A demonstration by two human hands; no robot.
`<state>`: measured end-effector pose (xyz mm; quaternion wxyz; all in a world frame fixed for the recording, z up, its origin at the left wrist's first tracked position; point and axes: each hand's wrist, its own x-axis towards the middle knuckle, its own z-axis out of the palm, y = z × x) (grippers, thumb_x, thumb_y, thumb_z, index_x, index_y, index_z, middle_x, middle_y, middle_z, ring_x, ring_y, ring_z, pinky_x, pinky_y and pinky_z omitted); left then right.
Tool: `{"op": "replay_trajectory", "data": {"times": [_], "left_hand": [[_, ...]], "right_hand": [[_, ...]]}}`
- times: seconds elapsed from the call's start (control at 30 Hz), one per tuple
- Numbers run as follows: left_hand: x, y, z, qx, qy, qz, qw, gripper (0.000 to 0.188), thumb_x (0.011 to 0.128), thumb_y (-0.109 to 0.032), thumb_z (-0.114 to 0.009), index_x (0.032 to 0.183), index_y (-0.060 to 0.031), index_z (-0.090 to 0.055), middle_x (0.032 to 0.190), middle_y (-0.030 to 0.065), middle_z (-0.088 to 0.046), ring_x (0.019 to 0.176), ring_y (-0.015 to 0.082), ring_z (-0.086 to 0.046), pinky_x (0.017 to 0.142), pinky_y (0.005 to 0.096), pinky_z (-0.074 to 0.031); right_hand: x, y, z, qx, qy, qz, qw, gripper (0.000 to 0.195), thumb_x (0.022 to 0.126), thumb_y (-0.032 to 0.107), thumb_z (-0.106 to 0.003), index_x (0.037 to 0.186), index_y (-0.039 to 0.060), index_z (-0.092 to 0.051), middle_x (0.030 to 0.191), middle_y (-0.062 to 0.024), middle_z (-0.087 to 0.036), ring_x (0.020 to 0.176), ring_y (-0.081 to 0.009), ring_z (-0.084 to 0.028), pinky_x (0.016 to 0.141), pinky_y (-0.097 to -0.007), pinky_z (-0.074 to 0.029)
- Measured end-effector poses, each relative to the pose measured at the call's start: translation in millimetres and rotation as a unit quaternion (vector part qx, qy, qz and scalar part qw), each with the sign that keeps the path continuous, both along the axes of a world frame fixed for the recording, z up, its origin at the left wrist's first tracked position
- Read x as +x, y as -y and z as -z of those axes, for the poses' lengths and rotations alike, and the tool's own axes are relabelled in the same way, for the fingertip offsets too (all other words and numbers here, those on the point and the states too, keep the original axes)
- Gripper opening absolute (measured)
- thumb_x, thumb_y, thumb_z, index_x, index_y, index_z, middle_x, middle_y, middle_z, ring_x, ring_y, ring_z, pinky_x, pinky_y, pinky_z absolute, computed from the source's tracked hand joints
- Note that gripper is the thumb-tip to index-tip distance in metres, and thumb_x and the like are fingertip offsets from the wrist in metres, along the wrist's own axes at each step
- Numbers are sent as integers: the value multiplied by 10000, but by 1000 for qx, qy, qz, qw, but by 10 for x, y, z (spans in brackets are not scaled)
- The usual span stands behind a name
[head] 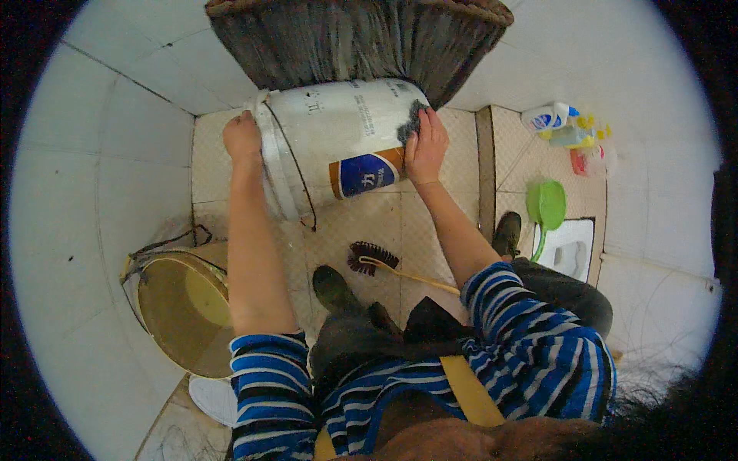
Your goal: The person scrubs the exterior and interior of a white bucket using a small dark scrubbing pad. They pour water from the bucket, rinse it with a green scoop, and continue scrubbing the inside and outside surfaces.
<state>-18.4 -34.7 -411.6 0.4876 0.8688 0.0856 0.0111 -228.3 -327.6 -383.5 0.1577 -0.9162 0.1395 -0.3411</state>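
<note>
A white plastic bucket (323, 132) lies on its side before me, its rim to the left and its base to the right. Its thin wire handle (293, 158) hangs across the side, and a blue and brown label faces me. My left hand (242, 137) grips the bucket's rim, with the fingertips hidden. In my right hand (428, 147) is a dark grey scouring pad (411, 122), pressed against the side near the base. The bucket's inside is out of sight.
A scrub brush (372, 258) lies on the tiled floor (369, 216). At left, a yellowish bucket (184, 311) rests tipped, beside a white lid (213, 397). Several cleaner bottles (545, 118), a green dipper (546, 204) and a squat toilet (568, 253) are at right. A dark pleated curtain (351, 43) hangs beyond.
</note>
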Motion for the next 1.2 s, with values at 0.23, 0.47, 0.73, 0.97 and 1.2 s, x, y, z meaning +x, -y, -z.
{"op": "replay_trajectory", "data": {"times": [0.23,0.47,0.73,0.97,1.2], "left_hand": [[-438,232,-623,-226,-86,-47,969,323,913,-234,-611,964,83,-641,904,182,-681,821,272,-615,765,391,-467],[-1046,-126,-710,-24,-12,-101,995,532,882,-388,-645,1173,50,-567,1087,211,-645,952,334,-614,844,406,-472],[-380,-904,-650,292,63,-123,946,634,888,-493,-620,1229,38,-558,1193,243,-616,1129,416,-579,882,517,-464],[689,-1559,-680,435,23,-98,895,568,911,-503,-572,1261,-56,-573,1260,193,-594,1179,399,-551,923,589,-412],[-97,-990,-310,425,317,0,848,465,872,-310,-640,1232,-21,-581,1408,220,-488,1314,430,-418,1064,620,-265]], "right_hand": [[-124,138,-2,24,-13,1,1000,486,852,146,-607,1313,15,-525,1364,-225,-496,1283,-397,-432,1096,-483,-314],[-260,23,88,212,1,3,977,473,899,111,-603,1344,-5,-492,1372,-246,-489,1271,-419,-461,1088,-444,-360],[606,-878,-15,197,-32,-91,976,461,925,156,-601,1353,30,-485,1381,-241,-476,1243,-407,-492,1002,-432,-440],[1081,-1496,75,201,-101,-153,962,514,935,226,-595,1409,114,-430,1427,-188,-432,1220,-412,-512,978,-450,-470],[1370,-1485,54,176,-117,-140,967,474,945,263,-578,1373,105,-448,1403,-187,-446,1201,-403,-533,926,-456,-501]]}}
